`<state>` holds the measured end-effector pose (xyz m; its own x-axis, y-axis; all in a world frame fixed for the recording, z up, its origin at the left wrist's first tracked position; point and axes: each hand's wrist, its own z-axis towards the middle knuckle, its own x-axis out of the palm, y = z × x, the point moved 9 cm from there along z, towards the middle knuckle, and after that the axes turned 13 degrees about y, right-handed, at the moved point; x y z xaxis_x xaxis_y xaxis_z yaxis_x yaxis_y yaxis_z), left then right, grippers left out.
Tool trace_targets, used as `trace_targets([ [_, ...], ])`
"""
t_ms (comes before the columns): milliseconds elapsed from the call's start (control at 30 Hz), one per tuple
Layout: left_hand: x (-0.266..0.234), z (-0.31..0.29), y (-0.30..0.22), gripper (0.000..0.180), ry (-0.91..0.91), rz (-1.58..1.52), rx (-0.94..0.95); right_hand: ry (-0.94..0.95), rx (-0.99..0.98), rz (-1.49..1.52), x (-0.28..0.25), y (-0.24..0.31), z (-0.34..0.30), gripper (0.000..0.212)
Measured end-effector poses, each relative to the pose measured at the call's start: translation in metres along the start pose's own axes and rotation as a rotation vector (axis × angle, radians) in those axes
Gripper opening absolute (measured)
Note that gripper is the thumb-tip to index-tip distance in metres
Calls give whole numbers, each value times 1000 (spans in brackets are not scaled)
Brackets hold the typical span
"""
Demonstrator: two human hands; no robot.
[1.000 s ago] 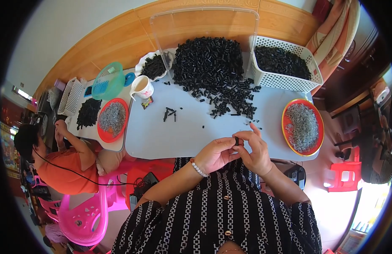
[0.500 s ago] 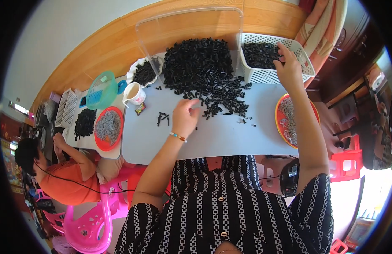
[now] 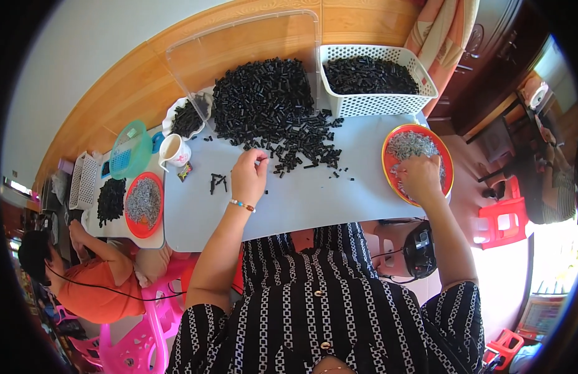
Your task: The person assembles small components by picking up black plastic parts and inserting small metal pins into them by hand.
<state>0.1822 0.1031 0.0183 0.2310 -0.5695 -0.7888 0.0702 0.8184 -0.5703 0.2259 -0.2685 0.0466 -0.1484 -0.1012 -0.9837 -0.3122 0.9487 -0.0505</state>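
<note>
Right of the table's middle, my right hand reaches into a red plate with a yellow rim. Its fingers curl down onto small grey metal pieces, and the fingertips are partly hidden. My left hand, with a beaded bracelet on the wrist, is just off the table near the front of the black pile. Thumb and forefinger are pinched together on what looks like one small black tube. A big heap of such black tubes spills from a clear tub lying on its side.
A white perforated basket of black pieces stands at the back right. Left of the heap are a scalloped white bowl, a mug and several black pieces. A co-worker in orange sits at the left by another red plate.
My right hand has moved from the white basket down to the red plate of grey pieces. My left hand's fingers have closed into a pinch. The view has shifted to the right.
</note>
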Motion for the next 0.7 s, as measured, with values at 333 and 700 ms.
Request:
trace_targets([
  [333,58,-72,-68,23,500,-1223,-230,-232,-17,19,11,3,-1,6],
  [700,60,-99,-104,24,594,-1523,-268,-275,-15,355,-13,-10,-17,11],
])
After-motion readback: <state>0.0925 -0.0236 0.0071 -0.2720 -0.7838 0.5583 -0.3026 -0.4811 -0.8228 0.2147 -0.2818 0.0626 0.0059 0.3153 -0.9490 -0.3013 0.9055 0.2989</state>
